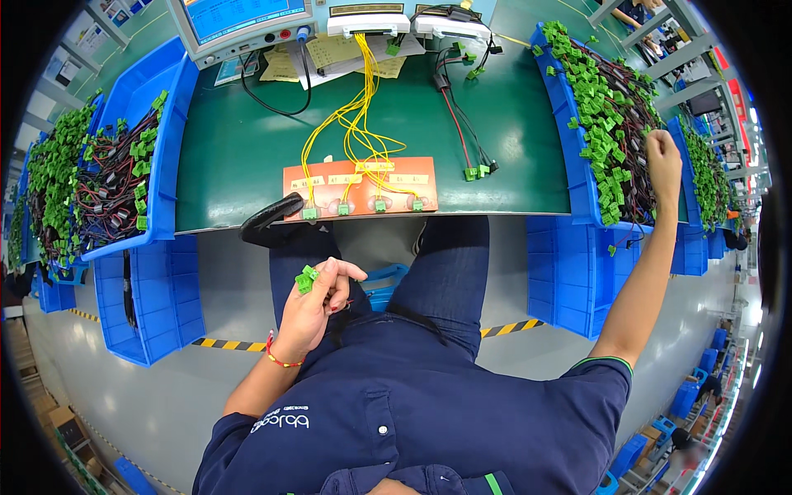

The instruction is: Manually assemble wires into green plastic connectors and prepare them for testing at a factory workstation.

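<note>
My left hand (312, 309) is in front of the table edge, its thumb and fingers closed on a small green terminal connector (306, 280). My right hand (662, 161) reaches out to the far side of the right blue bin (568, 115), its fingers pinched together over the harnesses. Whatever it holds there is hidden. That bin is heaped with cable harnesses (606, 140) that have green connectors and black and red wires. On the table's front edge lies an orange test board (330, 176), where yellow wires (363, 107) run to several green sockets (380, 205).
A tester with a screen (243, 21) stands at the back of the green table (247, 157). A black-handled tool (272, 223) juts over the front edge. One loose harness (452, 107) lies right of the board. At left, another blue bin (165, 177) holds harnesses.
</note>
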